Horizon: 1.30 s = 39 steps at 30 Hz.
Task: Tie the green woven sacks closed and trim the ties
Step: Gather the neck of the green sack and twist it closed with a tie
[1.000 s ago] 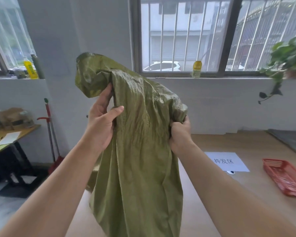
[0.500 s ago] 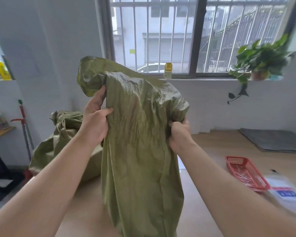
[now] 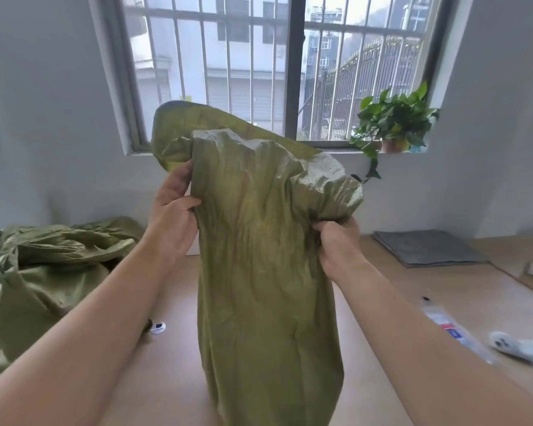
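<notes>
I hold a green woven sack (image 3: 265, 256) upright in front of me over the wooden table (image 3: 173, 379). My left hand (image 3: 173, 216) grips its left edge near the top. My right hand (image 3: 339, 244) is clenched on the bunched fabric at its right side. The sack's top flops over above both hands and its body hangs down limp. A second green sack (image 3: 46, 272) lies crumpled on the table at the left. No tie shows on the held sack.
A small black and white object (image 3: 158, 326) lies on the table by my left forearm. A clear plastic packet (image 3: 453, 327) and a blurred white object (image 3: 517, 348) lie at the right. A grey mat (image 3: 425, 247) sits at the back right, a potted plant (image 3: 394, 124) on the windowsill.
My view has swung to the right: the window and plant moved left in frame, the red basket left the view, and the second sack came in at the left. Both hands keep their grip.
</notes>
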Tool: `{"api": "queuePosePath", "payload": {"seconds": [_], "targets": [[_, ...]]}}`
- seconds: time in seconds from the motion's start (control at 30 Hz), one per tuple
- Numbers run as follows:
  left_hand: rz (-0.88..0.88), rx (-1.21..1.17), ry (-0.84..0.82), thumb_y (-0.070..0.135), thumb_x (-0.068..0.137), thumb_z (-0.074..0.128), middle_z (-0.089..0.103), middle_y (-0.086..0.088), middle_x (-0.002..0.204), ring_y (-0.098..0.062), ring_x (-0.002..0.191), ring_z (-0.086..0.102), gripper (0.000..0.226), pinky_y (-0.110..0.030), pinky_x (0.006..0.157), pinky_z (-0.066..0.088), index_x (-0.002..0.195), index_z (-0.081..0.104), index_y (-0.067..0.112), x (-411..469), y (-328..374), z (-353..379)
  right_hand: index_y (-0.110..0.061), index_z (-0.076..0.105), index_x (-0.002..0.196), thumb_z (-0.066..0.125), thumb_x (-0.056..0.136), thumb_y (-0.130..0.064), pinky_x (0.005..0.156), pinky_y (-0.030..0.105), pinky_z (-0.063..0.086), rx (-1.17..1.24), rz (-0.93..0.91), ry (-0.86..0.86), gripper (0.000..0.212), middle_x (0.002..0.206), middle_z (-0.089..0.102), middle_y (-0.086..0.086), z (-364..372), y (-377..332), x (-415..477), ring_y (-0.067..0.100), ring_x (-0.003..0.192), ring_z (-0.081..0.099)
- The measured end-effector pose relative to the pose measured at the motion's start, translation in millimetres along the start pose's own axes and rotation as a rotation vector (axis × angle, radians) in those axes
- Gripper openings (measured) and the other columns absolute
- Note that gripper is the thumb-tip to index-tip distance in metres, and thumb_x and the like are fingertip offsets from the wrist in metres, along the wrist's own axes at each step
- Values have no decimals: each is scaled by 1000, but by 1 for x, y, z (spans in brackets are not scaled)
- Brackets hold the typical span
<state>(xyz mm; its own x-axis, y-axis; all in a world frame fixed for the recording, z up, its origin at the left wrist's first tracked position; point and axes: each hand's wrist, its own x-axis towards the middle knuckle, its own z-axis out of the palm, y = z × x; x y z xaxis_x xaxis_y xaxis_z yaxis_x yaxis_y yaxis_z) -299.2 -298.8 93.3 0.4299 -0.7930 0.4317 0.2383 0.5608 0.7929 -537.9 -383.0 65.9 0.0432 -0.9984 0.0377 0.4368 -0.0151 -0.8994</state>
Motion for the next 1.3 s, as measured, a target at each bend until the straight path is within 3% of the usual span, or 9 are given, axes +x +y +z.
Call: {"api": "queuePosePath", "payload": {"seconds": [0.13, 0.27, 0.47, 0.6, 0.7, 0.8, 0.97, 1.13, 1.3], "targets": [[-45, 86, 38, -30, 79, 26, 63, -2, 124, -23, 110, 62, 63, -36, 76, 54, 96, 64, 18, -3, -18, 4, -3, 71, 110, 64, 83, 13, 78, 45, 66, -89, -32, -84, 32, 104, 79, 15, -32, -6, 7, 31, 94, 77], [-152, 281, 185, -29, 79, 33, 59, -11, 114, -23, 87, 63, 51, -34, 55, 49, 92, 53, 15, -27, -46, -3, -18, 70, 113, 80, 89, -16, 63, 26, 61, -108, 27, -235, 26, 98, 82, 0, -70, 0, 17, 15, 87, 79], [-350, 301, 238, 10, 94, 72, 76, -14, 108, -25, 89, 77, 37, -31, 64, 64, 126, 53, 5, -63, -73, 7, -6, 69, 123, 77, 91, -19, 70, 38, 63, -146, 136, -275, 36, 110, 79, 16, -97, 1, 41, 31, 95, 78], [-342, 411, 187, 15, 97, 68, 79, -10, 110, -28, 102, 75, 17, -43, 94, 58, 114, 70, 15, -67, -73, 14, 2, 65, 132, 68, 98, -24, 101, 49, 57, -228, 302, -547, 43, 126, 72, 21, -107, -3, 44, 34, 114, 71], [-245, 361, 138, 8, 104, 56, 75, -10, 121, -28, 115, 71, 25, -45, 103, 52, 123, 69, 15, -66, -71, 23, 3, 65, 133, 59, 102, -13, 93, 44, 59, -231, 392, -719, 35, 132, 68, 23, -108, 5, 42, 35, 118, 68], [-206, 313, 119, 2, 106, 46, 73, -9, 126, -28, 119, 68, 33, -40, 100, 55, 133, 64, 12, -61, -66, 35, 3, 61, 135, 55, 99, 7, 88, 46, 61, -168, 386, -632, 36, 129, 69, 26, -98, 17, 47, 40, 117, 69], [-70, 384, 134, -8, 105, 39, 70, -11, 130, -28, 122, 65, 41, -44, 107, 49, 133, 62, 12, -28, -36, 40, -6, 57, 132, 60, 93, 13, 82, 45, 62, -163, 145, -341, 44, 117, 74, 19, -76, -8, 73, 36, 106, 73], [73, 609, 313, -26, 88, 34, 67, 1, 97, -21, 83, 63, 65, -25, 65, 55, 112, 66, 24, -9, -2, 26, -12, 71, 110, 68, 82, 19, 89, 39, 58, -254, -182, -77, 41, 97, 75, 2, -85, -45, 81, 23, 93, 70], [-176, 402, 273, -20, 86, 35, 70, 0, 97, -20, 76, 59, 70, -35, 66, 47, 117, 59, 38, -27, -24, 22, -16, 70, 101, 58, 82, 21, 76, 33, 60, -336, -78, -171, 43, 96, 77, 8, -105, -19, 59, 22, 89, 73]]}}
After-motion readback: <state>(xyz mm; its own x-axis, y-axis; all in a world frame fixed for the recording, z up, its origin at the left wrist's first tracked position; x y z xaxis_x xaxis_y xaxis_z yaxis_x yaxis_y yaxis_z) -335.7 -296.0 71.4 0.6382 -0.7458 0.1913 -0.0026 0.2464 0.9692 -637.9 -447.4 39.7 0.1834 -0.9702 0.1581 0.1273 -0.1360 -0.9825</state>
